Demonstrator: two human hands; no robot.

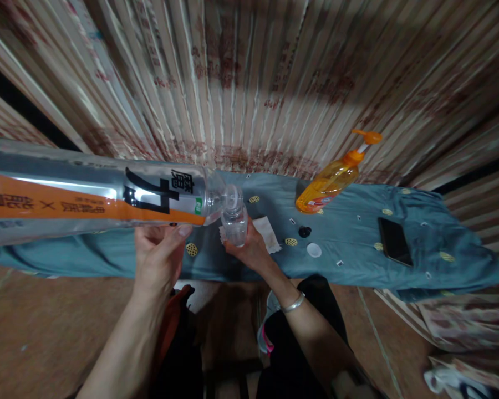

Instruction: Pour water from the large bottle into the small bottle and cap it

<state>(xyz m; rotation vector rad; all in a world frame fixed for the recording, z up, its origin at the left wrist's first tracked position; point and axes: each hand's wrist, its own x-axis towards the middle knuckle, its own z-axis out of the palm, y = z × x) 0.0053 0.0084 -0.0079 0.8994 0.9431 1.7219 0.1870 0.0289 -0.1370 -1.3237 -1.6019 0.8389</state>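
Note:
A large clear bottle with an orange and silver label [91, 194] lies on its side in the air, held from below by my left hand [160, 249]. Its mouth meets the opening of a small clear bottle [235, 226]. My right hand [251, 246] is wrapped round that small bottle, which stands nearly upright above the cloth. Some clear liquid seems to be inside the small bottle. A white wipe [268, 234] lies just beyond my right hand. Further right are a small black cap [305, 231] and a white round disc [314, 250].
A pump bottle of orange liquid [328, 185] stands at the back of the teal cloth [345, 244]. Toward the right end lies a black phone [395, 241]. A patterned, pleated curtain [249, 83] rises behind the covered surface.

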